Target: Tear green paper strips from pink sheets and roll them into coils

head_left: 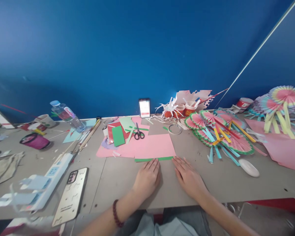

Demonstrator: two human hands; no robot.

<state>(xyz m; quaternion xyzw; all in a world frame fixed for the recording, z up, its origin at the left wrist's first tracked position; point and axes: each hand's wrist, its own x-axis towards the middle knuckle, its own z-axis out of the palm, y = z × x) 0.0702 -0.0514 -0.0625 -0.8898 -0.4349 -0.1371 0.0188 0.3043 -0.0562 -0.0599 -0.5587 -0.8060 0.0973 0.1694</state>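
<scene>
My left hand (147,177) and my right hand (188,177) lie flat and open on the grey table (118,183), palms down, fingers stretched forward. Their fingertips reach the near edge of a pink paper sheet (153,147) that has a green strip (153,159) showing along its front edge. A dark bead bracelet sits on my left wrist. Black-handled scissors (138,132) lie on more pink, red and green paper behind the sheet. Neither hand holds anything.
Pleated pink and green paper fans (221,134) with coloured strips pile at the right. A phone (70,196) and a white power strip (52,177) lie at the left, with a plastic bottle (67,114), sticks and cups behind. A blue wall stands beyond.
</scene>
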